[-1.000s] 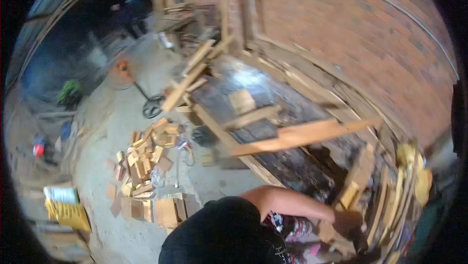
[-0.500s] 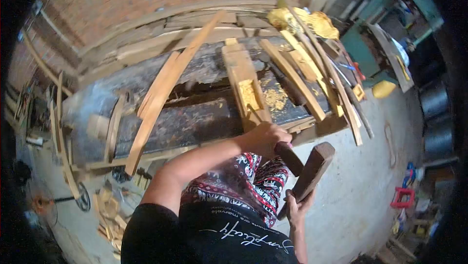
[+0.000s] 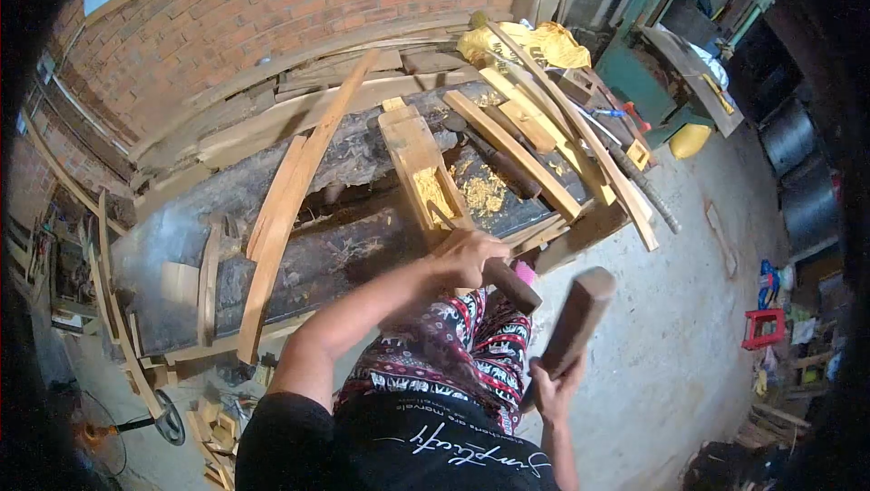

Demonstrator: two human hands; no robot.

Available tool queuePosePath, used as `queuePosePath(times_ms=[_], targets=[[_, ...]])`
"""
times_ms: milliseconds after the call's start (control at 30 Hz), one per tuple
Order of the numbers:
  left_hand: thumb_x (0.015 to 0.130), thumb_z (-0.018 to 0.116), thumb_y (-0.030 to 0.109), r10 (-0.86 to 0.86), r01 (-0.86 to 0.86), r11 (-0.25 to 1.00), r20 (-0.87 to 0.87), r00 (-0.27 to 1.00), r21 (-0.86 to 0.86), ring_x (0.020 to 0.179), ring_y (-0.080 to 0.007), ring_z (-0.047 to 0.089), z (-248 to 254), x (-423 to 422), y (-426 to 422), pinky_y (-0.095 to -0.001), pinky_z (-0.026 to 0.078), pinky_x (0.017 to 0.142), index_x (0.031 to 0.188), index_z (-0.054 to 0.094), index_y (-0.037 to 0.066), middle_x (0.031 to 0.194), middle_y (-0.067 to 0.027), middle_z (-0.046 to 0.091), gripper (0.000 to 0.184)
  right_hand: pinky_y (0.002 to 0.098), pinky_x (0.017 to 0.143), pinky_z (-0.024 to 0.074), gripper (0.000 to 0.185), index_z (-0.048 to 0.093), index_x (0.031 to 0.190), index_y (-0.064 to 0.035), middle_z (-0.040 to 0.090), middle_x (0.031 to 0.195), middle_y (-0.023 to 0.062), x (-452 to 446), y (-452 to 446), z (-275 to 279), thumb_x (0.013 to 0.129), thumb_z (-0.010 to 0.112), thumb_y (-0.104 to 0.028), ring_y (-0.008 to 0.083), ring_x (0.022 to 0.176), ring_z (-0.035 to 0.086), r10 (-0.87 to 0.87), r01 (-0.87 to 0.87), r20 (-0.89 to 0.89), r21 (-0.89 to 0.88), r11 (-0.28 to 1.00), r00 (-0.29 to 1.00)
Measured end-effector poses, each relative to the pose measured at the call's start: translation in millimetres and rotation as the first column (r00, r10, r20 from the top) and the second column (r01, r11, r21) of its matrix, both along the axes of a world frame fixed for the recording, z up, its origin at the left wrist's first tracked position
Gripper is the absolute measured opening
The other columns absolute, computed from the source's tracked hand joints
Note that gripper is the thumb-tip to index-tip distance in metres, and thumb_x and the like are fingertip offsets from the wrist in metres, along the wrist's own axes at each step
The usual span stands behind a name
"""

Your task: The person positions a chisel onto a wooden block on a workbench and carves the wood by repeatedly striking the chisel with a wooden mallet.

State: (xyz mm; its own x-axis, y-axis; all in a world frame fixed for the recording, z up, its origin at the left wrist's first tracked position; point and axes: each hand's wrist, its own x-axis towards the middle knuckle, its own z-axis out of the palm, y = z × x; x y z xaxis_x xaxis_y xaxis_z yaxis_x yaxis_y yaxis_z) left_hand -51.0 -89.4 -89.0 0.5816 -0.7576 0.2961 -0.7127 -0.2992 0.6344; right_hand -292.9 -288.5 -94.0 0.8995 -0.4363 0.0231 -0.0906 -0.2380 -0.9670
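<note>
My left hand (image 3: pixel 469 257) is closed around a chisel, whose dark wooden handle (image 3: pixel 513 286) sticks out toward the lower right. Its blade end points into a long recess in a thick wooden piece (image 3: pixel 415 149), where yellow shavings (image 3: pixel 435 194) lie. My right hand (image 3: pixel 557 387) grips a wooden mallet (image 3: pixel 575 323), held upright with its blurred head to the right of the chisel handle. A gap separates mallet and handle. Part of the mallet is hidden by my fingers.
A dark, rough slab bench (image 3: pixel 344 269) carries long wooden strips (image 3: pixel 294 187) on the left and several more bars (image 3: pixel 512 151) on the right. A yellow sack (image 3: pixel 535 45) lies at the back. A red stool (image 3: pixel 764 329) stands on the floor at right.
The view has shifted, so the bench appears farther left. The mallet head is blurred and a little farther from the chisel handle. Both hands keep their holds.
</note>
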Motion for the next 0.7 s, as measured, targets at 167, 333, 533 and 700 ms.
queuePosePath(times_ms=[167, 333, 533, 700], targets=[[0.069, 0.061, 0.009, -0.013, 0.031, 0.98, 0.089, 0.996, -0.198, 0.072, -0.0328, 0.062, 20.8, -15.9, -7.5, -0.0401, 0.047, 0.061, 0.075, 0.056, 0.004, 0.071, -0.0122, 0.059, 0.01, 0.0302, 0.067, 0.0491, 0.059, 0.031, 0.122, -0.0004, 0.053, 0.083, 0.0092, -8.2, 0.8, 29.0, 0.073, 0.063, -0.005, 0.0166, 0.072, 0.056, 0.145, -0.132, 0.26, -0.067, 0.989, 0.955], [0.07, 0.063, 0.018, -0.064, 0.068, 0.997, 0.086, 0.994, -0.047, 0.061, -0.0297, 0.059, 6.1, 4.7, -0.8, -0.0369, 0.042, 0.053, 0.069, 0.052, 0.007, 0.063, -0.0102, 0.053, 0.015, 0.0371, 0.09, 0.0409, 0.061, 0.042, 0.12, 0.0047, 0.054, 0.1, 0.0142, 31.9, 28.7, 31.2, 0.073, 0.074, -0.015, 0.0247, 0.097, 0.052, 0.185, -0.191, -0.104, -0.048, 0.98, 0.977], [0.066, 0.07, 0.016, -0.033, 0.045, 0.989, 0.091, 0.995, -0.141, 0.059, -0.0289, 0.058, 13.0, 6.2, 8.4, -0.0374, 0.042, 0.053, 0.068, 0.051, 0.006, 0.061, -0.0098, 0.053, 0.022, 0.0277, 0.056, 0.0499, 0.054, 0.033, 0.121, 0.0012, 0.053, 0.086, 0.0094, -8.7, -0.1, 9.6, 0.074, 0.059, 0.001, 0.0167, 0.061, 0.055, 0.066, -0.065, 0.272, -0.015, 0.998, 0.96], [0.07, 0.07, 0.02, -0.011, 0.013, 0.985, 0.015, 1.0, -0.169, 0.058, -0.0291, 0.058, 2.3, 20.0, 3.0, -0.0374, 0.042, 0.053, 0.067, 0.05, 0.006, 0.06, -0.0103, 0.053, 0.025, 0.037, 0.1, 0.0357, 0.068, 0.037, 0.128, 0.0071, 0.049, 0.119, 0.02, 32.4, 25.3, 11.0, 0.074, 0.073, -0.013, 0.0279, 0.115, 0.047, 0.192, -0.187, 0.032, -0.114, 0.976, 0.981]])
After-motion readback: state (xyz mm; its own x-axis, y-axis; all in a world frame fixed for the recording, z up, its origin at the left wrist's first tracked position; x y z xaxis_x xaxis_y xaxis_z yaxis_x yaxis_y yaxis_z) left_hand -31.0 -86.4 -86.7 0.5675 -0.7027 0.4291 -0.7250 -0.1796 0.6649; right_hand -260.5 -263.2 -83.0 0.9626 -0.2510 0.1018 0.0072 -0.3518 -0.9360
